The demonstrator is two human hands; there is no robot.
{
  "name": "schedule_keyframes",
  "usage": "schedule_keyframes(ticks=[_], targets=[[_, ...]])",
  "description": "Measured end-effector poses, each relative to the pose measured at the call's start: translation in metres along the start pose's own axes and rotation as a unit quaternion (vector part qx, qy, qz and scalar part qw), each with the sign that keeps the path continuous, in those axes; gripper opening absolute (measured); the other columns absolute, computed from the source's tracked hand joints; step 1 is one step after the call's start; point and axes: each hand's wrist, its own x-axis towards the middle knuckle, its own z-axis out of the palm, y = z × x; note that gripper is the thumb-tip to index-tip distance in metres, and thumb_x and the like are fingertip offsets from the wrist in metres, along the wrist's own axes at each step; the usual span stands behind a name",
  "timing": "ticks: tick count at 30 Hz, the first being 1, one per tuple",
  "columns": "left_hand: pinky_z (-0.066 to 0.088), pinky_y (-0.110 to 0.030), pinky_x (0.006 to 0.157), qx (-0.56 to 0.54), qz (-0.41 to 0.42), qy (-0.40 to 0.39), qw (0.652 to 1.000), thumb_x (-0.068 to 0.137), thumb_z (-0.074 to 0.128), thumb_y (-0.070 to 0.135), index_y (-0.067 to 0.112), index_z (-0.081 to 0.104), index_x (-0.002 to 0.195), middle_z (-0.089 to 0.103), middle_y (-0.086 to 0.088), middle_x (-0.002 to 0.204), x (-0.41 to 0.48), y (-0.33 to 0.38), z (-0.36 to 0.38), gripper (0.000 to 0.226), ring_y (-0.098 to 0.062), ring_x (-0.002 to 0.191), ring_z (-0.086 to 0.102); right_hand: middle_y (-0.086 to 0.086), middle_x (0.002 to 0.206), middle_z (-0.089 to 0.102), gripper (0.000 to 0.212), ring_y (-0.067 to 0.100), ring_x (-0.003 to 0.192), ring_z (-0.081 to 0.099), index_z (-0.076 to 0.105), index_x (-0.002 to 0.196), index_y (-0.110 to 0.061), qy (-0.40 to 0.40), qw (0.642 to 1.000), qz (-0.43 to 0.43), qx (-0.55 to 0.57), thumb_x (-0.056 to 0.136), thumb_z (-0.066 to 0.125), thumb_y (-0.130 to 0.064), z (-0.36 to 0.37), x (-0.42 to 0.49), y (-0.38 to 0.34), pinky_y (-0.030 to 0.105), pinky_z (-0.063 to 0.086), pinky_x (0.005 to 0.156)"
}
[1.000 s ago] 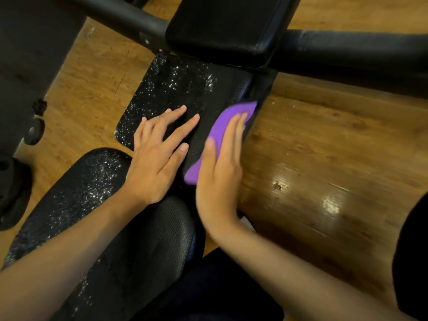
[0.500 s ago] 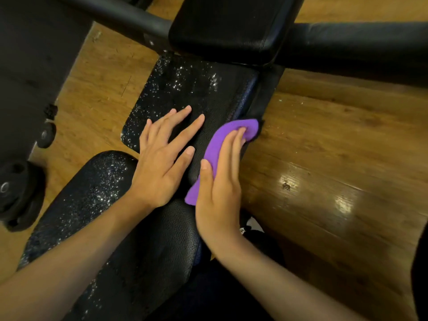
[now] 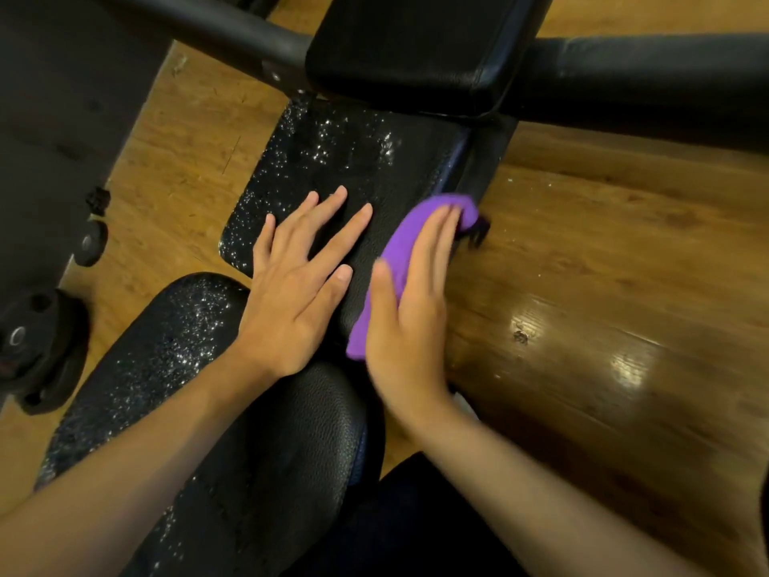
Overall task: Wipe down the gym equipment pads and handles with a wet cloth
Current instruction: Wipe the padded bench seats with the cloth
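The purple cloth (image 3: 410, 247) lies along the 4 o'clock edge of the middle pad (image 3: 333, 160), its far end curling over that edge toward the floor. The right hand (image 3: 410, 314) presses flat on the cloth with straight fingers held close together and the thumb out toward 11 o'clock; it grips nothing, and the hand is slightly blurred. Just beside it, at 9 o'clock of the cloth, the left hand (image 3: 299, 293) rests palm down on the same pad with its fingers spread wide and pointing to 1 o'clock, holding nothing. The pad's black surface is speckled with bright droplets at its 10 and 12 o'clock parts and looks plainer under the hands.

At 7 o'clock of the middle pad sits a rounded near pad (image 3: 270, 435), droplets glinting on its 10 o'clock side, with both forearms crossing over it. At 12 o'clock an upper pad (image 3: 416, 47) overhangs the middle one. A padded arm (image 3: 645, 77) runs off to 3 o'clock and a dark tube (image 3: 216, 22) to 10 o'clock. The wooden floor (image 3: 603, 293) shines at 4 o'clock. A weight plate (image 3: 37, 351) and a small wheel (image 3: 89, 243) lie at 9 o'clock
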Motion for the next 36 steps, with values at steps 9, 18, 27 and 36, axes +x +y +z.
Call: schedule_keyframes(ticks=[9,18,27,36], targets=[[0.003,-0.064,0.124,0.006,-0.003,-0.002,1.0,0.107,0.024,0.042,0.032,0.029,0.163,0.018,0.007,0.172,0.0,0.0,0.0,0.057,-0.018,0.161,0.008,0.002,0.169,0.0,0.064,0.016,0.158,0.001,0.006,0.16,-0.007,0.068,0.997,-0.017,-0.015,0.108,0.043,-0.018,0.007,0.011,-0.001,0.018,0.004,0.125],[0.003,-0.063,0.125,0.026,-0.001,-0.006,1.0,0.108,0.02,0.041,0.029,0.028,0.164,0.018,0.004,0.173,0.001,0.004,-0.001,0.058,-0.019,0.161,0.007,0.004,0.171,0.008,0.061,0.015,0.156,0.011,0.009,0.162,-0.011,0.103,0.993,0.065,-0.008,0.111,0.039,-0.022,-0.015,0.106,-0.014,0.015,0.012,0.123],[0.001,-0.063,0.125,0.018,-0.005,-0.007,1.0,0.108,0.022,0.042,0.031,0.028,0.164,0.017,0.006,0.173,0.001,0.003,-0.001,0.057,-0.019,0.161,0.007,-0.005,0.171,-0.003,0.073,-0.014,0.146,0.0,-0.007,0.162,-0.017,-0.026,0.986,0.155,0.048,0.109,0.041,-0.032,-0.006,0.002,-0.012,-0.008,0.003,0.103],[0.001,-0.06,0.126,0.021,-0.006,0.0,1.0,0.108,0.023,0.043,0.032,0.03,0.163,0.018,0.006,0.172,0.001,0.003,0.001,0.057,-0.018,0.16,0.008,0.007,0.17,0.015,0.063,0.008,0.154,0.016,0.013,0.162,-0.007,0.12,0.99,0.078,-0.008,0.109,0.042,-0.026,0.001,0.056,-0.014,0.0,0.009,0.111]])
